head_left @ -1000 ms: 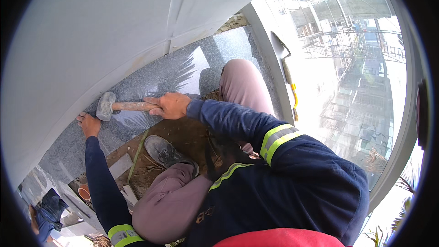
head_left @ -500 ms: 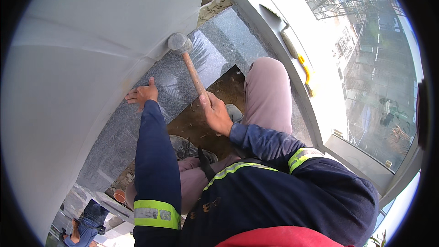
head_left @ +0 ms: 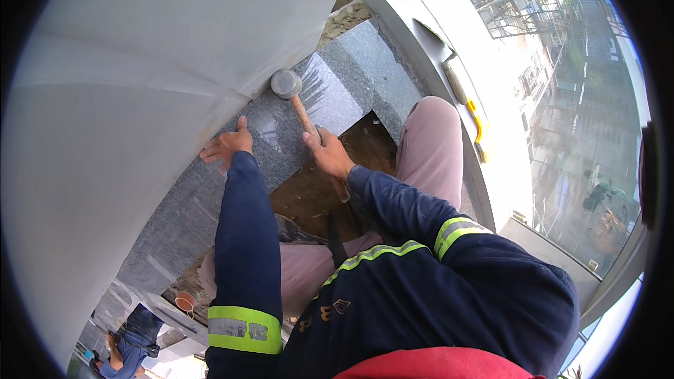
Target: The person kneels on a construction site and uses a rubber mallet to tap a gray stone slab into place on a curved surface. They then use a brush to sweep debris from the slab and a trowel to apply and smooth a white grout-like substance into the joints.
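Observation:
My right hand (head_left: 328, 151) grips the wooden handle of a mallet (head_left: 286, 83), whose dull grey head is over the polished grey speckled stone slab (head_left: 179, 217) near the base of the white wall. My left hand (head_left: 230, 142) lies on that slab beside the wall, fingers spread, to the left of and below the mallet head. Bordered by the slab is a patch of bare brown earth (head_left: 298, 195) under my arms and knees. My bent right knee (head_left: 430, 140) is beside the earth patch.
A white wall (head_left: 154, 56) rises at left. On the pale ledge at right lie a trowel (head_left: 435, 35) and a yellow-handled tool (head_left: 476, 123), beside a large glass pane reflecting scaffolding. A small orange container (head_left: 184, 302) is at lower left; another person (head_left: 126, 347) is beyond.
The mallet has swung from pointing left, beside my left hand, to pointing up along the slab. My left hand has spread out on the slab. The view has also shifted.

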`<move>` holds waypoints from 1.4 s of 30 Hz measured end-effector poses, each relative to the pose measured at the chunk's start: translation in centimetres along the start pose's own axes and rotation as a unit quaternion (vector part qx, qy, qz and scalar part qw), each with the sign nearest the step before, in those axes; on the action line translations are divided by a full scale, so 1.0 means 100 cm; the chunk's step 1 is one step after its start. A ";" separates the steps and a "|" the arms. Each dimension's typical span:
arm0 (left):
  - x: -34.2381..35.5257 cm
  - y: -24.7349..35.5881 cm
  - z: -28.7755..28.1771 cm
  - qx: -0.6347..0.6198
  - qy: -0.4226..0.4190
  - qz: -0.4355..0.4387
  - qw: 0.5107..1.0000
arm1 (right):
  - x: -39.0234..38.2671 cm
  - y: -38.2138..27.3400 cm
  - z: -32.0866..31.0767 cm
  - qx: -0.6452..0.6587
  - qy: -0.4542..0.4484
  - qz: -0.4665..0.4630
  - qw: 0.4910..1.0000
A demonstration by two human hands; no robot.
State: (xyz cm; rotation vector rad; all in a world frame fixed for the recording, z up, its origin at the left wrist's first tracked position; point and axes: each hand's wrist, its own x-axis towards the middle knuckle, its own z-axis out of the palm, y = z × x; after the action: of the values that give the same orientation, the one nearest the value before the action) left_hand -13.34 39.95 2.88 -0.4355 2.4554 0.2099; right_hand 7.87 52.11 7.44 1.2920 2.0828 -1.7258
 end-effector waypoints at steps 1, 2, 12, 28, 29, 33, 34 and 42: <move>0.002 -0.002 0.002 -0.006 0.001 0.004 1.000 | 0.005 -0.004 0.003 -0.019 0.013 -0.022 0.999; 0.005 -0.004 0.003 -0.009 0.001 0.001 1.000 | 0.001 -0.004 0.003 -0.022 0.020 -0.017 0.999; 0.003 0.008 -0.003 -0.028 -0.026 -0.017 0.999 | -0.004 -0.017 0.006 -0.082 0.052 0.006 0.995; -0.002 0.012 -0.003 -0.059 0.001 -0.029 0.998 | -0.030 -0.009 0.000 -0.088 0.018 0.023 0.996; 0.001 0.013 0.000 -0.066 0.011 -0.029 0.997 | -0.030 -0.004 0.002 -0.085 0.023 0.020 0.996; 0.009 0.019 0.002 -0.036 0.001 -0.034 0.999 | 0.011 -0.008 -0.006 -0.109 0.012 0.015 0.994; 0.034 0.006 0.011 -0.006 0.014 -0.014 1.000 | 0.012 -0.011 -0.003 -0.097 0.003 0.005 0.995; -0.017 0.036 0.022 0.045 -0.026 0.070 0.996 | -0.024 -0.029 -0.017 -0.004 0.090 -0.010 0.996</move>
State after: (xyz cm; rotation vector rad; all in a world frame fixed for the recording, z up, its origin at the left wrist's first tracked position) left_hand -12.11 44.33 2.32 -0.2160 2.4354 0.1647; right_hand 8.04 52.47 11.59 1.4786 2.2020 -1.6633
